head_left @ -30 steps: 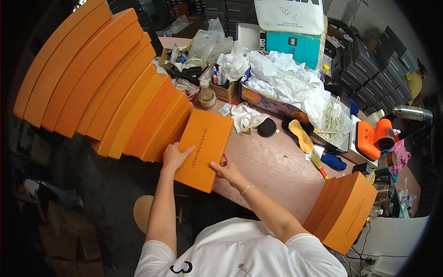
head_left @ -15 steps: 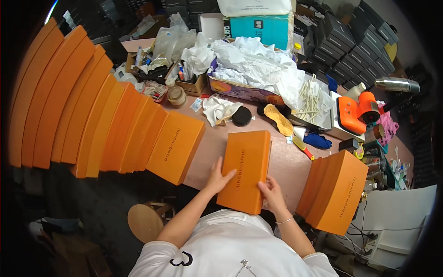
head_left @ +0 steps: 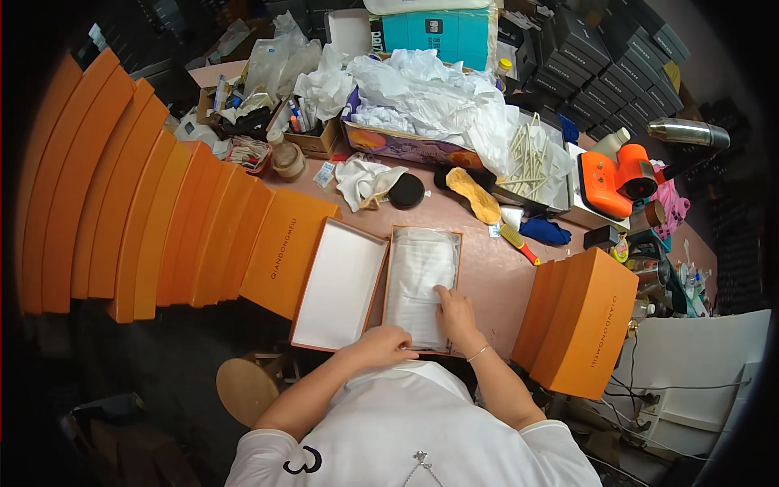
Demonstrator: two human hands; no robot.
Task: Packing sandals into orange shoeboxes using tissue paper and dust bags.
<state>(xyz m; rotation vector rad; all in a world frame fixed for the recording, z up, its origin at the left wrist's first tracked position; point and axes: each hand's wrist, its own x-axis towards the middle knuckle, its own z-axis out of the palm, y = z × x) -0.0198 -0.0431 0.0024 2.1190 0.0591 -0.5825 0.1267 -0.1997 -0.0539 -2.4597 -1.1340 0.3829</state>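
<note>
In front of me lies an opened orange box (head_left: 460,253), with a flat bundle wrapped in white translucent paper (head_left: 418,272) inside it. The box's lid (head_left: 339,286) rests to its left, white inner side up, close against the row of orange boxes. My right hand (head_left: 459,320) is over the right side of the bundle, its fingertips touching the paper and slightly apart. At the near end of the box is my left hand (head_left: 383,345), fingers reaching loosely rightward beside the lid's corner, with nothing visible in them.
A long row of orange boxes (head_left: 174,219) stands on the left; several more (head_left: 580,312) stand on the right. Behind are a carton of white paper (head_left: 430,101), a round black tin (head_left: 406,191), a yellow-red brush (head_left: 519,243) and an orange device (head_left: 604,187).
The orange box, closed and held between both hands before, is now open on the table. Its lid lies at the left, and my right hand has moved onto the wrapped bundle.
</note>
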